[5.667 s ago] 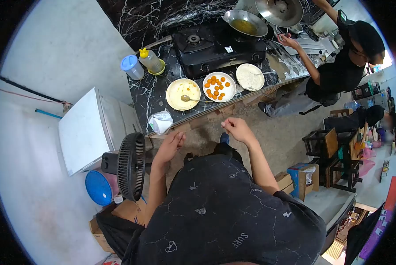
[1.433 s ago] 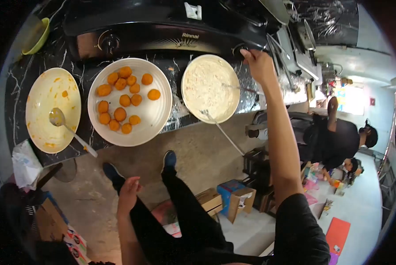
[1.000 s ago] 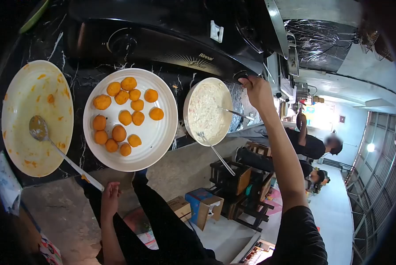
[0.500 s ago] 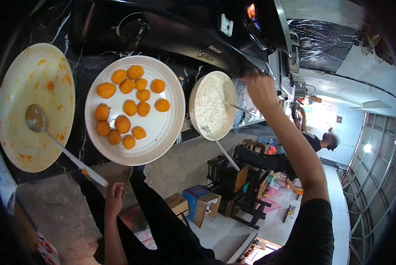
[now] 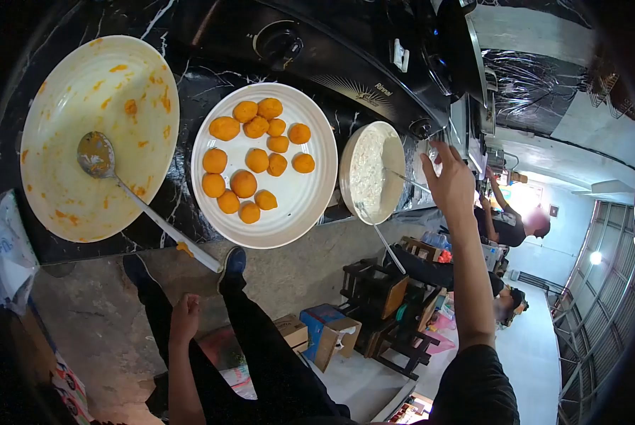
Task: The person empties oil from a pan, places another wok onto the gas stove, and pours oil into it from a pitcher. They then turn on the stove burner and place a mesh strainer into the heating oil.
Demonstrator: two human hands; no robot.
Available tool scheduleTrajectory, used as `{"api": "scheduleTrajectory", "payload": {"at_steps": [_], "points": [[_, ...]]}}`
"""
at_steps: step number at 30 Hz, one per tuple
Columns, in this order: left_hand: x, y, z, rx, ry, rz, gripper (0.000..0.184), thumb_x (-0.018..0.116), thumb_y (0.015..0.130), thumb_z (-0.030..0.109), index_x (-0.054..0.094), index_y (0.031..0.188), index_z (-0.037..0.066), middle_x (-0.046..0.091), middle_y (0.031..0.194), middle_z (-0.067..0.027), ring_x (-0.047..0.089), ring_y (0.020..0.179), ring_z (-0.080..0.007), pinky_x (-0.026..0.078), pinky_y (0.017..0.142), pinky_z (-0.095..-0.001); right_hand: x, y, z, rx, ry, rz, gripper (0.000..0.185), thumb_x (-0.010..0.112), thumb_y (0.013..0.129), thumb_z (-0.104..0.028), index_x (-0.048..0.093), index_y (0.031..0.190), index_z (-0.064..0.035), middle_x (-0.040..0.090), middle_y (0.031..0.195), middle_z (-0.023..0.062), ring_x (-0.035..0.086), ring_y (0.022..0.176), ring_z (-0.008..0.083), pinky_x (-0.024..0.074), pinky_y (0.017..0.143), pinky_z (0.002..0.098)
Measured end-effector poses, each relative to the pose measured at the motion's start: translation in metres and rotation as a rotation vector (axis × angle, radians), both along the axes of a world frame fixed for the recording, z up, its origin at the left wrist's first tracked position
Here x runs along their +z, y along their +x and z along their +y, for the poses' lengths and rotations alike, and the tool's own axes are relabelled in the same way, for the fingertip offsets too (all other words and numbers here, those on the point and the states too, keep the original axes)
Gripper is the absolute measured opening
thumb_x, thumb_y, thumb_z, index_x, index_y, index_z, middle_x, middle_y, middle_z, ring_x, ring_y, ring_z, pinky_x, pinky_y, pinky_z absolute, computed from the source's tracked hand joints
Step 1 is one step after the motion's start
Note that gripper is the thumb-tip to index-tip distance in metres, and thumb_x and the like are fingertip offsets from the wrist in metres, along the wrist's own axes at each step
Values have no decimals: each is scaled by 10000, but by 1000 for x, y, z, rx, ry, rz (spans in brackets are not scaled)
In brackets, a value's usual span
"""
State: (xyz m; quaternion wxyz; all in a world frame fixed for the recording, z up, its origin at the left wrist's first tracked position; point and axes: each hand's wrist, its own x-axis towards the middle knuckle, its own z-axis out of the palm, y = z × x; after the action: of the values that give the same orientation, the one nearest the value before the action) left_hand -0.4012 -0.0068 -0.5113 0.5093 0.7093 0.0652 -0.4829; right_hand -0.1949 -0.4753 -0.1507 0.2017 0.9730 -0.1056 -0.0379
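My right hand [image 5: 448,177] is beside the stove's right knob [image 5: 422,128], thumb and fingers apart, holding nothing. The black stove [image 5: 346,67] has a small blue flame under the pan at its right. Low over the floor hangs my left hand [image 5: 185,316], fingers curled together with nothing seen in them. Several orange balls [image 5: 243,184] lie on a white plate [image 5: 310,202]. Right of it is a bowl of white creamy mixture [image 5: 367,166] with two metal utensils. At left, a yellowish, smeared bowl [image 5: 55,117] holds a spoon [image 5: 158,219].
A white plastic packet [image 5: 11,248] sits at the counter's left edge. Below are cardboard boxes [image 5: 328,336] and dark wooden stools [image 5: 374,290]. Two people in dark clothes [image 5: 502,225] are farther off at the right. A black pan [image 5: 466,53] rests on the stove's right side.
My right hand has come off the knob and its fingers have opened. The flame under the pan, orange half a second ago, now shows small and blue. The view has shifted left.
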Motion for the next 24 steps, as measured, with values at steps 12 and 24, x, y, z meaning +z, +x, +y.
{"api": "scheduleTrajectory", "payload": {"at_steps": [12, 24], "points": [[15, 12, -2, 23, 17, 39, 175, 510, 981, 141, 565, 1069, 0, 660, 919, -131, 661, 785, -213, 500, 722, -329, 0, 2, -12, -120, 128, 14, 303, 665, 871, -277, 625, 1105, -87, 668, 893, 103, 656, 706, 284, 507, 627, 404], [2, 3, -4, 65, -3, 62, 176, 504, 989, 163, 564, 1040, 5, 655, 844, -126, 651, 759, -209, 492, 698, -332, -27, 19, -35, -32, -41, -31, 328, 672, 867, -311, 624, 1106, -92, 685, 963, 103, 679, 795, 307, 526, 653, 410]]}}
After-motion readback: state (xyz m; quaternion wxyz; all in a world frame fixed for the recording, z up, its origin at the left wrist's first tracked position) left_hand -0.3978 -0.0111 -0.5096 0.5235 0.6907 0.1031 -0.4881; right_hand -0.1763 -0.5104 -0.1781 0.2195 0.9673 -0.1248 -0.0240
